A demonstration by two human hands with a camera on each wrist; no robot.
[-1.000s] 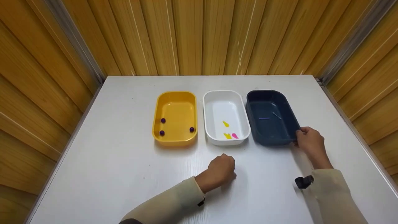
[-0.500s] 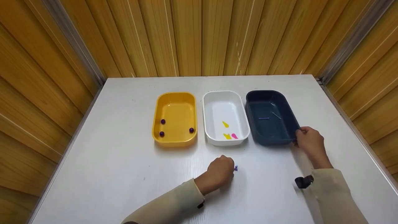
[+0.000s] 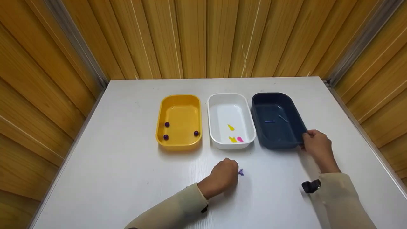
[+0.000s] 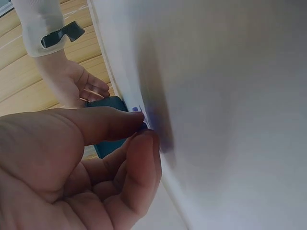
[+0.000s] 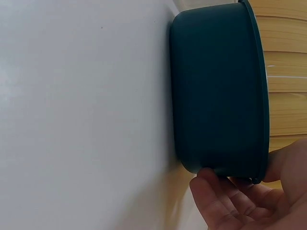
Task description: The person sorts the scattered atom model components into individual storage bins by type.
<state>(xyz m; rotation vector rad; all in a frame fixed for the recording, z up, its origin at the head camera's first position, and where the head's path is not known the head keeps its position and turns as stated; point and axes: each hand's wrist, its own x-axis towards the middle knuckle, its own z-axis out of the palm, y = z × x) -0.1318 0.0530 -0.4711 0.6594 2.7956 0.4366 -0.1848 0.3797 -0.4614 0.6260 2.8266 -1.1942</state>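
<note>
My left hand is low over the white table in front of the white tray. Its thumb and forefinger pinch a small purple piece with an uneven, branched-looking end; in the left wrist view the fingertips hide most of this piece. At the near right corner of the dark blue tray, my right hand grips the rim. The right wrist view has the thumb at the rim and the fingers against the outer wall of this tray. Two thin bluish sticks lie inside it.
A yellow tray stands left of the white one, with three dark purple balls in it. Yellow and pink flat pieces lie in the white tray. Wood-look panels wall the table on three sides.
The left hand has shifted slightly left, and the purple piece it pinches has come into sight beside the fingers. The right hand and the trays stay in place.
</note>
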